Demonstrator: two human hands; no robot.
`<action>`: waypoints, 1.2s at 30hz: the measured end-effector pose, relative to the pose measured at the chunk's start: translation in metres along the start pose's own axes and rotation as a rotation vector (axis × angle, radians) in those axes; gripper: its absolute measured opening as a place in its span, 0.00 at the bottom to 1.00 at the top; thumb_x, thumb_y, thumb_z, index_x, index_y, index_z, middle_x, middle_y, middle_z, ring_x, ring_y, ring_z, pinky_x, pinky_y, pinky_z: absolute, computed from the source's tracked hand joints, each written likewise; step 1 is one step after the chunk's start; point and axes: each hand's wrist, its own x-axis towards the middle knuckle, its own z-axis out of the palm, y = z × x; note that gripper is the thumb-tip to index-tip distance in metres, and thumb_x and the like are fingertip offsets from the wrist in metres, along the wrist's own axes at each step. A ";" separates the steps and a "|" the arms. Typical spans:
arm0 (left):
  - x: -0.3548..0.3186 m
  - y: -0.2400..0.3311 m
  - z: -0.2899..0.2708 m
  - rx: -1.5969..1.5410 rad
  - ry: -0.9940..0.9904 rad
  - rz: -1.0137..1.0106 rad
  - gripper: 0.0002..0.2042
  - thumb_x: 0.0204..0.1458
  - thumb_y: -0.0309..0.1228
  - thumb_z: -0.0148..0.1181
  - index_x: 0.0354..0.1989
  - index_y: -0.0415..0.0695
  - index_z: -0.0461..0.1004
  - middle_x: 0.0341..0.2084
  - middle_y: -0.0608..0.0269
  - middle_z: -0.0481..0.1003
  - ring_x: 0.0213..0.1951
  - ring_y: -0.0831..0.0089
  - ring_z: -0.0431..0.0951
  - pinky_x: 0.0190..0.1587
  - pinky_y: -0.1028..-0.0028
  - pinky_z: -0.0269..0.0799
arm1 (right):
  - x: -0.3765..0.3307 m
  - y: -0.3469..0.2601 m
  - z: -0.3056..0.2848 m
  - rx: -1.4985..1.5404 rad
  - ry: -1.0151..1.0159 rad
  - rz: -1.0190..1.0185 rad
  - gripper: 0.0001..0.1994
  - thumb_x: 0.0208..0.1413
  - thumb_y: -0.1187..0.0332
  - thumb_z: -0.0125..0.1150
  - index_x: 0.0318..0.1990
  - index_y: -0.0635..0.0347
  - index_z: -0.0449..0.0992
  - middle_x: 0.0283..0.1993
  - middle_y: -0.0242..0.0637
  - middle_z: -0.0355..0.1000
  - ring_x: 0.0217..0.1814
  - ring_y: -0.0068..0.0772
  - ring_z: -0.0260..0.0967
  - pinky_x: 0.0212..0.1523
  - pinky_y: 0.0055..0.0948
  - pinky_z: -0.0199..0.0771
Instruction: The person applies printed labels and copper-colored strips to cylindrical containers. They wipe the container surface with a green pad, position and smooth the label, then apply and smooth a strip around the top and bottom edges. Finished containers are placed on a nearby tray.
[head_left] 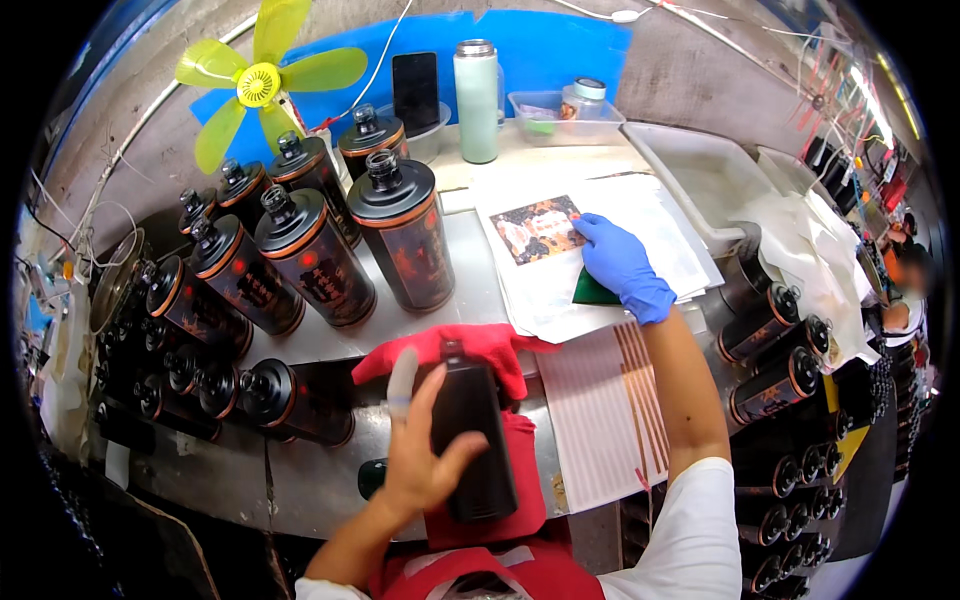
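A: Grey wall (690, 75), blue panel (555, 50) across it, and a metal table (472, 270) below. Where does the dark bottle (485, 435) lie?

B: On red cloth (520, 465), right in front of the person. Its long axis runs away from the body, neck at the far end. The left hand (418, 470) is nearer, reaching it from the left side.

A: Is that hand gripping it?

B: Thumb over the bottle, fingers spread wide. I can't tell whether they press; the underside is hidden.

A: And the right hand (618, 265)?

B: Blue-gloved, fingertips at the right edge of one picture sheet (530, 235), which sits beyond the bottle and to its right, on white papers (530, 300). Whether they pinch, I can't tell.

A: Counts?

B: One dark bottle under the left hand. Eight printed bottles (405, 245) stand in the far-left group; the ones below crowd into shadow, so I won't count those. One flask (476, 110), one phone (415, 90), one five-bladed fan (258, 86), one striped sheet (585, 420).
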 end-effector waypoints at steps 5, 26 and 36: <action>-0.043 -0.011 0.013 -0.817 -0.129 -0.552 0.53 0.41 0.28 0.68 0.66 0.38 0.29 0.62 0.48 0.49 0.61 0.61 0.58 0.61 0.65 0.55 | -0.046 -0.037 -0.017 -0.126 -0.149 0.029 0.16 0.48 0.73 0.45 0.46 0.58 0.72 0.51 0.40 0.69 0.40 0.45 0.72 0.39 0.37 0.73; -0.043 -0.038 0.013 -1.206 -0.158 -0.616 0.42 0.44 0.24 0.65 0.64 0.38 0.43 0.54 0.56 0.61 0.56 0.69 0.63 0.59 0.69 0.57 | -0.144 -0.024 -0.011 0.830 0.682 0.790 0.06 0.48 0.72 0.65 0.30 0.63 0.74 0.24 0.27 0.69 0.22 0.13 0.61 0.22 0.14 0.58; -0.056 -0.033 0.005 -0.497 0.098 -0.287 0.39 0.47 0.30 0.62 0.64 0.34 0.45 0.60 0.51 0.55 0.60 0.63 0.59 0.62 0.68 0.51 | -0.142 -0.168 -0.144 0.641 -0.331 0.354 0.14 0.42 0.79 0.60 0.40 0.60 0.79 0.25 0.28 0.72 0.25 0.10 0.64 0.25 0.14 0.60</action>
